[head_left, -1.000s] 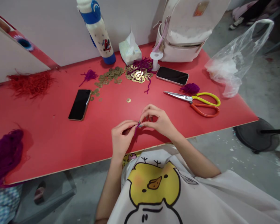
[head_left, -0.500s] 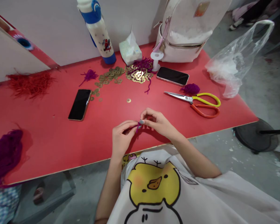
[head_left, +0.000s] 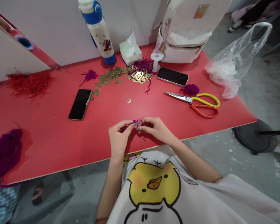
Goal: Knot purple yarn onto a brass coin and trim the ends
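Observation:
Between my two hands, close to the table's front edge, a short piece of purple yarn (head_left: 138,120) forms a small loop. My left hand (head_left: 119,134) pinches it between thumb and fingertips. From the other side, my right hand (head_left: 156,127) also closes thumb and forefinger on the yarn. The fingertips almost meet and partly cover it. Straight beyond the hands lies a single brass ring-shaped coin (head_left: 129,100). Farther back are a heap of such coins (head_left: 113,74) and a bundle of cut purple yarn (head_left: 143,63).
Scissors (head_left: 192,99), a purple yarn ball (head_left: 191,89) and a phone (head_left: 172,76) lie to the right. Another phone (head_left: 80,104), red strands (head_left: 31,83) and a purple skein (head_left: 6,154) are on the left. A bottle (head_left: 100,34), tissues (head_left: 130,53), spool (head_left: 156,60) and backpack (head_left: 185,40) stand behind.
The yarn between my fingertips now shows as a raised loop instead of a short hanging end. My right hand has lowered slightly, and my left hand has shifted a little left.

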The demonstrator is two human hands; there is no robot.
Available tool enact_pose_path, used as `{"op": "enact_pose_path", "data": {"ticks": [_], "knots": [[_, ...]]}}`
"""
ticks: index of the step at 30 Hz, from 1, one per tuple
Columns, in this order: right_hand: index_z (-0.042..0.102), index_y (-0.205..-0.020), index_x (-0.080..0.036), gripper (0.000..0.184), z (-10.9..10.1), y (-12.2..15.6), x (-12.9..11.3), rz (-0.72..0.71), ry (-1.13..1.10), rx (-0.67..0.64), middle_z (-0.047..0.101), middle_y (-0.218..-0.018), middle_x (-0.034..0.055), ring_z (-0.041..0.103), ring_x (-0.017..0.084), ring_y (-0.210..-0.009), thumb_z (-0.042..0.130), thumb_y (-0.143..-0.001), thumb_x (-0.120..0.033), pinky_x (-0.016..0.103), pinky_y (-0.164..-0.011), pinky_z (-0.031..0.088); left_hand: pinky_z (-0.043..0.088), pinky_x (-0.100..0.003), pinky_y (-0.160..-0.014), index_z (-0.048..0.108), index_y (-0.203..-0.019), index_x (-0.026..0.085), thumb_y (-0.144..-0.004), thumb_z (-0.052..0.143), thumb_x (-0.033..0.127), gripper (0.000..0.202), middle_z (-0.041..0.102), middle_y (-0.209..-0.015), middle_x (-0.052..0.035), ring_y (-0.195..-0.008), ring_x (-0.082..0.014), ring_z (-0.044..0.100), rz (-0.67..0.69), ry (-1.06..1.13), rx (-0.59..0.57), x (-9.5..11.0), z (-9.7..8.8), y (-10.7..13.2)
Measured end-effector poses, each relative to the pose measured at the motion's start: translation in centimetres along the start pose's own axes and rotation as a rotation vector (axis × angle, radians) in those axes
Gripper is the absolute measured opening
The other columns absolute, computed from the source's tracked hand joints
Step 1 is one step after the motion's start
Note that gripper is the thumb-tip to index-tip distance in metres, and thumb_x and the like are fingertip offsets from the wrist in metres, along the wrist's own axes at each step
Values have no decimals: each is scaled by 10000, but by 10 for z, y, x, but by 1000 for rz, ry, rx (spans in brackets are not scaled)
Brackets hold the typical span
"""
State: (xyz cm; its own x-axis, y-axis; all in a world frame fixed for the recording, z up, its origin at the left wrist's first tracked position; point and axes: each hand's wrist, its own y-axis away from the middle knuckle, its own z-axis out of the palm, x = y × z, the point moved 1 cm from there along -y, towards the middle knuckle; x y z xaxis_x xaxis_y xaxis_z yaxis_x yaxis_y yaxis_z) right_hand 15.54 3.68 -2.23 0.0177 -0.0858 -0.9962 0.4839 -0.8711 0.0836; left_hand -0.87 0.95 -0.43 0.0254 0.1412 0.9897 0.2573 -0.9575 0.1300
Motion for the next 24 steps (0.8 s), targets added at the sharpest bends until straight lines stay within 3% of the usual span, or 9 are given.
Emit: {"op": "enact_pose_path", "data": {"ticks": [7,12,15,18,21,24], "knots": [[706,-912,-194,82,0,0,-4,-93,364,2,756,-854,15,686,156,-774,631,-906,-162,262,-728,465,418,-183,-390,803,-746,197,-691,779,244,76,741,-719,-41,-509,-106,590,25,13,-18,9,-2,4],[708,-864,-195,108,-1,0,-7,-69,550,15,739,-819,29,640,149,-725,618,-925,-199,239,-657,396,471,-181,-434,804,-750,208,-715,767,217,52,749,-750,-34,-546,-105,622,89,8,-64,19,0,10],[695,-872,-202,103,-4,0,-6,-90,622,40,736,-818,27,628,147,-720,613,-934,-214,240,-643,364,454,-182,-411,798,-733,204,-705,789,244,49,736,-700,-28,-487,-90,576,76,26,-96,15,0,8],[677,-913,-207,84,-8,0,-6,-121,634,68,736,-880,30,634,158,-773,676,-907,-291,245,-662,362,428,-182,-388,796,-742,200,-712,787,268,75,727,-666,-22,-430,-73,522,38,36,-110,5,-1,3],[636,-906,-197,209,-12,1,-8,-121,561,88,683,-777,2,569,132,-667,735,-854,-374,239,-622,349,479,-194,-447,800,-769,203,-711,778,238,71,747,-692,-32,-511,-107,609,23,-29,-95,-1,-1,0],[608,-816,-189,212,-12,3,-13,-196,453,59,634,-721,-8,524,116,-636,601,-947,-356,238,-620,352,545,-219,-554,796,-770,202,-717,771,217,60,753,-690,-34,-622,-144,686,21,-85,-114,-2,2,0]]}}
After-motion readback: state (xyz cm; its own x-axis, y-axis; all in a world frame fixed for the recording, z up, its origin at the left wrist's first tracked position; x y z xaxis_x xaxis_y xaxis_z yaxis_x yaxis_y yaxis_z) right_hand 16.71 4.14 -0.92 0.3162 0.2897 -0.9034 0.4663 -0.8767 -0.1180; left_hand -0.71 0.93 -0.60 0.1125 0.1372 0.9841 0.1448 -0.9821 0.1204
